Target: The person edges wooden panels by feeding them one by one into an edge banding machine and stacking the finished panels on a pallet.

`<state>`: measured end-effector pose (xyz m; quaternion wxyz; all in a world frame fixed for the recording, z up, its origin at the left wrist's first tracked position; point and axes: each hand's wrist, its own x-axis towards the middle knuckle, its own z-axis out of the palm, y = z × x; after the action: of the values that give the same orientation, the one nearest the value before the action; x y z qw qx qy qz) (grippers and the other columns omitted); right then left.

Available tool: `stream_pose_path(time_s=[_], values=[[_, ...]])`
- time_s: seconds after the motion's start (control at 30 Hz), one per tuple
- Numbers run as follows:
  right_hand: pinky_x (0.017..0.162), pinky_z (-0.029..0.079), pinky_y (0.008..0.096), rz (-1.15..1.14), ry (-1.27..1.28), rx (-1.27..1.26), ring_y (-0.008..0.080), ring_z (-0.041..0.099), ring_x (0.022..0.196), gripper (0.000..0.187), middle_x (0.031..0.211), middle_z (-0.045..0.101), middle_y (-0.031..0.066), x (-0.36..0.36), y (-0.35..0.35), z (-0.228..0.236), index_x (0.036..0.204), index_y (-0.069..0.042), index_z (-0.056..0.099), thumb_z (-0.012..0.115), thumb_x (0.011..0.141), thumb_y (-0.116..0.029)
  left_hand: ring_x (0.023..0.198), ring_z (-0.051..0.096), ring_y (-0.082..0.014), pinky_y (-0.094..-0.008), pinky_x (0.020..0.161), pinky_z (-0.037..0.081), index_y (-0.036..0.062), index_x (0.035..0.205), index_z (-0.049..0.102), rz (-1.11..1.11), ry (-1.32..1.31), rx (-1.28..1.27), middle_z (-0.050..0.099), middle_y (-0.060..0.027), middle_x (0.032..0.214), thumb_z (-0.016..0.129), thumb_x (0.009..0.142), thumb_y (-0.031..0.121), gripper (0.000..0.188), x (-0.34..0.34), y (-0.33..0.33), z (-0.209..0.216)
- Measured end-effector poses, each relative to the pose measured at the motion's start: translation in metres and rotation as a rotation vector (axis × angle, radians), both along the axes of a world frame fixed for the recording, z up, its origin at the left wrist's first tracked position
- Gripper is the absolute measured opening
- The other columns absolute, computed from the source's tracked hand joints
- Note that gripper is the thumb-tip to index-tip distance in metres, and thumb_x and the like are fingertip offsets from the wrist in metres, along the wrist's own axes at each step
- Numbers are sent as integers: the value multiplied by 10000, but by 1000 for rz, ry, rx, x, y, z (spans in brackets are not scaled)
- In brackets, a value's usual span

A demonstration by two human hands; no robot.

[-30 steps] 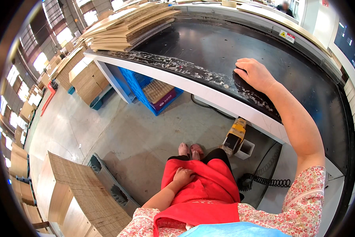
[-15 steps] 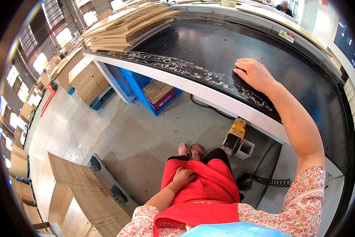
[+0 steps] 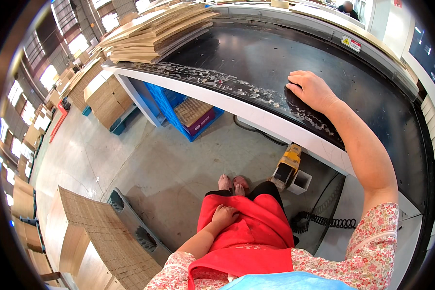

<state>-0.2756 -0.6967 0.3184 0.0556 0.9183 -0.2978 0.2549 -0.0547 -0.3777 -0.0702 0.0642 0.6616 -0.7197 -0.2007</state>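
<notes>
My right hand [image 3: 313,91] rests on the black tabletop [image 3: 256,53] near its front edge. Its fingers are loosely curled together, the thumb tucked alongside, and no object shows in them. My left hand [image 3: 224,217] lies flat on the red apron [image 3: 246,227] over my lap, holding nothing, its fingers stretched out. Chipped, pale worn patches [image 3: 212,77] run along the table's front strip beside my right hand.
Thin wooden boards [image 3: 154,38] are stacked at the table's far left. Below stand a blue crate [image 3: 171,111] and a yellow-and-black device [image 3: 288,164], with a coiled black cable [image 3: 333,222] nearby. Wooden panels [image 3: 96,222] stand at lower left, beside a grey pallet [image 3: 135,222].
</notes>
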Motion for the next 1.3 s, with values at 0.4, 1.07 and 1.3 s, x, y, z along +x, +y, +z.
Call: stream_pose_path(time_s=[0.4,1.07,1.3], values=[[871,484,391,-7,0,14,309,594,1004,279,1038,650,116,1,4,2,1005,-18,670,567,909,-259,991,643,-240,-464,1016,380,144,1049,681,-5,-15,15,695,-81,1018,566,866,366,310,0,0,-1],[883,486,392,-11,10,19,310,592,1022,282,1056,648,115,0,1,1,1019,-22,669,567,912,-262,1018,632,-242,-470,1025,369,139,1068,669,14,0,36,689,-77,1046,562,872,378,327,0,0,0],[883,487,393,-24,10,15,313,592,1023,284,1059,648,116,1,3,2,1024,-20,670,566,913,-260,1005,637,-241,-474,1012,382,140,1064,674,6,11,21,693,-77,1029,572,868,368,318,1,0,-5]])
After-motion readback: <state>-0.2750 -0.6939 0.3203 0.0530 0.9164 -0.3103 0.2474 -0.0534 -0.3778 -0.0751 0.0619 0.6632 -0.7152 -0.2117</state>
